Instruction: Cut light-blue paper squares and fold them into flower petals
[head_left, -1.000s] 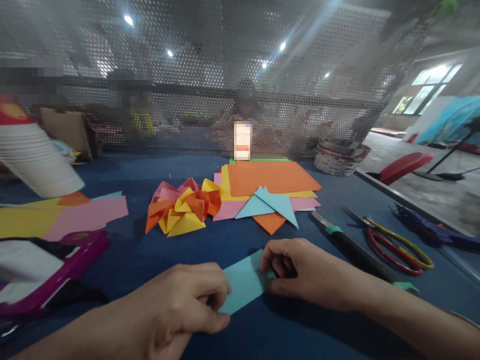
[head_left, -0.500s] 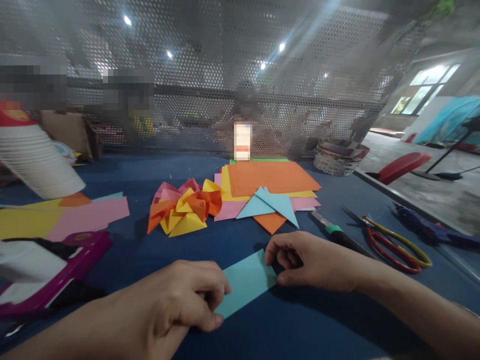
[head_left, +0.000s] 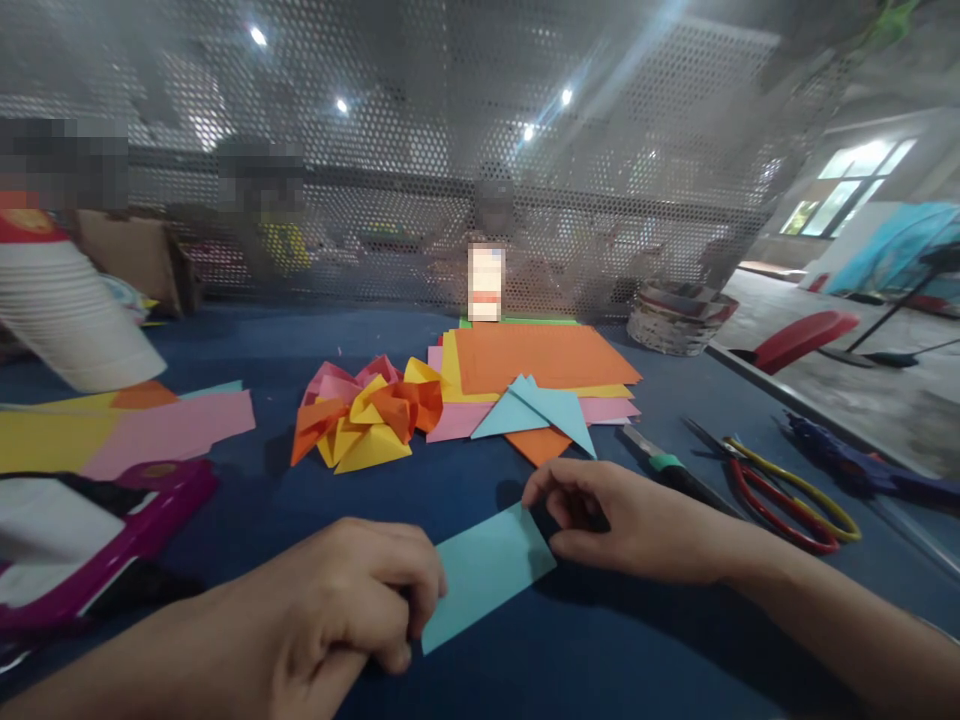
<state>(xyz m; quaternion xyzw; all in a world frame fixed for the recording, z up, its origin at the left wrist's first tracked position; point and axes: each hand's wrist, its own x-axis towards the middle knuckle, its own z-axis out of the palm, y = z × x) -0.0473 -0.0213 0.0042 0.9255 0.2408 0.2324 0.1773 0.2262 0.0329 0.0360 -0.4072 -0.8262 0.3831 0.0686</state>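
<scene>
A light-blue paper rectangle lies at a slant on the dark blue table between my two hands. My left hand is at its left end, with curled fingers against that edge and the thumb just off the paper. At the opposite end my right hand rests with thumb and forefinger apart, close to the two right corners. Beyond the paper lie folded light-blue triangles on an orange piece. To their left is a cluster of folded pink, yellow and orange paper.
A stack of coloured sheets lies behind. At right are a black-handled knife, scissors and a blue glue gun. A purple tool, loose paper and stacked white cups occupy the left. A basket stands far right.
My left hand has slid a little to the left, uncovering more of the paper's left end. My right hand has shifted slightly left and stays by the right end.
</scene>
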